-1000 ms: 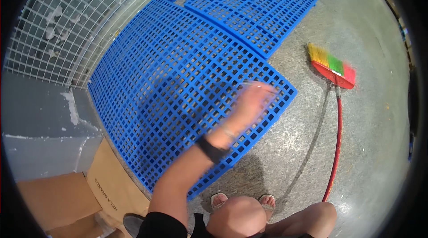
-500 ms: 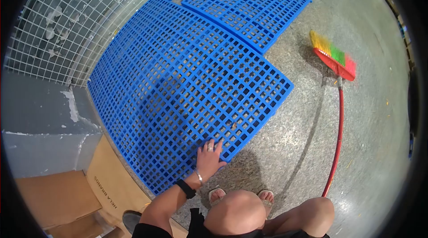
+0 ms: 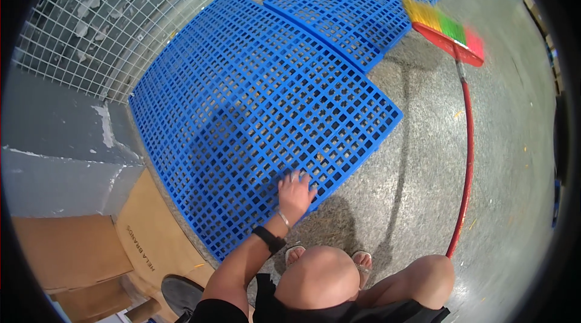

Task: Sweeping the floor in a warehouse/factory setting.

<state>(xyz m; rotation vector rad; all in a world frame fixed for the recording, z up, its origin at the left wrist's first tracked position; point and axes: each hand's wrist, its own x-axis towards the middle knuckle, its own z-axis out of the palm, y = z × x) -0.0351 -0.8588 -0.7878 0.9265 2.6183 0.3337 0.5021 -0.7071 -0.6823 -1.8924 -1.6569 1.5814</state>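
Note:
My left hand [image 3: 295,194] rests at the near edge of a blue plastic grid mat [image 3: 260,111], close to its front right part. Its fingers bend down into the square holes and the thumb lies by the edge. To the right a broom [image 3: 467,159] has a red handle, a red head and yellow, green and pink bristles. The broom head hangs off the floor, bristles pointing away from me, slightly blurred. The handle's lower end passes behind my right knee [image 3: 433,277]. My right hand is not in view.
Another blue grid mat [image 3: 345,2] adjoins the far side. A white wire mesh [image 3: 66,26] stands along the grey wall at left. Cardboard [image 3: 160,226] and an open carton [image 3: 72,250] lie near left, beside a dark rounded object [image 3: 181,293]. Grey speckled floor [image 3: 417,159] stretches right.
The broom head has risen and moved farther away, its shadow now apart from it. My left hand has shifted slightly forward on the mat, its fingers more bent. The view has shifted slightly.

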